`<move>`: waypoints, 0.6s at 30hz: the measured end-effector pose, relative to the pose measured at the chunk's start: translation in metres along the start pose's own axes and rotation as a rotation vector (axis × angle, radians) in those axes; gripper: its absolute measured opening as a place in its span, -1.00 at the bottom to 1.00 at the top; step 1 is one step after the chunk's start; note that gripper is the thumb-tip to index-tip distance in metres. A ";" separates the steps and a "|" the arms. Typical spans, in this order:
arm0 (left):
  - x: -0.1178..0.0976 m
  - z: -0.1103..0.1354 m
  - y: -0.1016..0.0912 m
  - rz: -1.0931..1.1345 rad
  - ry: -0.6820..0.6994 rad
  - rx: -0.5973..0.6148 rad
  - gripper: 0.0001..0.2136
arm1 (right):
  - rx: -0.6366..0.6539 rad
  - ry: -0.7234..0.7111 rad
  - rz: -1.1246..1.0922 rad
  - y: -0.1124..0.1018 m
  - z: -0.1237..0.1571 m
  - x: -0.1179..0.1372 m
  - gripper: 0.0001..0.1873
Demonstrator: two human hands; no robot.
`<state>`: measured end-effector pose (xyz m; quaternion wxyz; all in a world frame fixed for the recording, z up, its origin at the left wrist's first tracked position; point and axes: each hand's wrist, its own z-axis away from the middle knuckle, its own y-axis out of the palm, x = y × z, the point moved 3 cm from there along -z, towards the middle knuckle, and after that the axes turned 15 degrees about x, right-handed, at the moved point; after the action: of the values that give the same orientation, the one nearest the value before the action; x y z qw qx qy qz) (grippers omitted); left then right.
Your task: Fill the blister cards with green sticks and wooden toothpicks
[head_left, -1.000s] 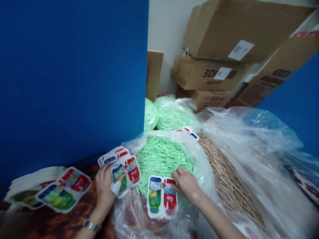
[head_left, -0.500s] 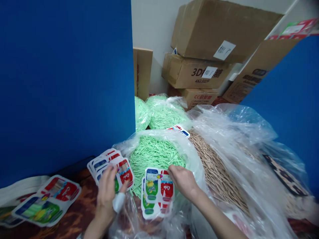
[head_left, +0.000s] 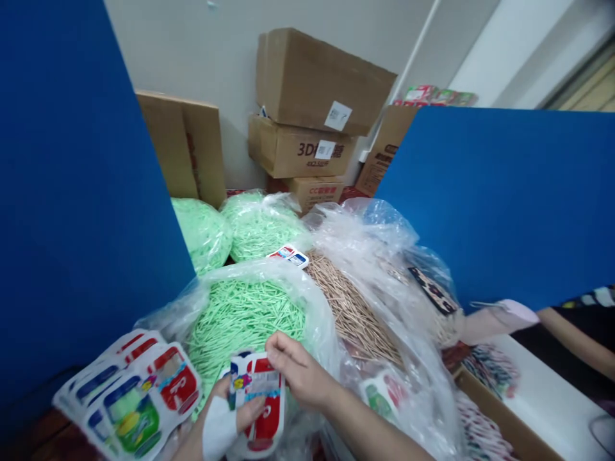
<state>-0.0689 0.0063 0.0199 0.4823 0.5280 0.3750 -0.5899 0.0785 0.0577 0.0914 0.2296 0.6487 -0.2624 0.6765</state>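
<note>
My right hand (head_left: 300, 374) pinches the top edge of a printed blister pack (head_left: 262, 400), white with red and blue panels. My left hand (head_left: 223, 416), with a white bandage on the thumb, grips the same pack from below at the bottom of the view. Both hands hover over an open plastic bag of green sticks (head_left: 245, 314). A fanned stack of similar packs (head_left: 129, 390) lies just left of my left hand.
A bag of brown sticks (head_left: 353, 307) lies to the right, with two tied bags of green sticks (head_left: 230, 227) behind. Blue partitions (head_left: 500, 198) stand on both sides. Cardboard boxes (head_left: 312, 96) are stacked at the back. Another person's arm (head_left: 576, 336) shows at right.
My view swung right and up. My left hand left the fanned stack and came onto the pack that my right hand holds; the pack has lifted off the bag.
</note>
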 end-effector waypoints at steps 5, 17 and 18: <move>-0.007 -0.006 0.000 -0.174 -0.090 0.118 -0.73 | -0.094 -0.087 0.514 -0.009 0.008 0.007 -0.68; -0.006 -0.006 0.012 -0.100 -0.092 -0.239 -0.79 | -0.467 0.433 1.030 -0.128 0.050 -0.007 -0.64; -0.005 -0.006 0.012 -0.102 -0.102 -0.240 -0.79 | -0.494 0.553 1.072 -0.150 0.052 -0.019 -0.65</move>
<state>-0.0558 0.0094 0.0243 0.5295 0.4163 0.4444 -0.5907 0.2168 0.1379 0.0818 0.0615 0.1580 -0.6286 0.7590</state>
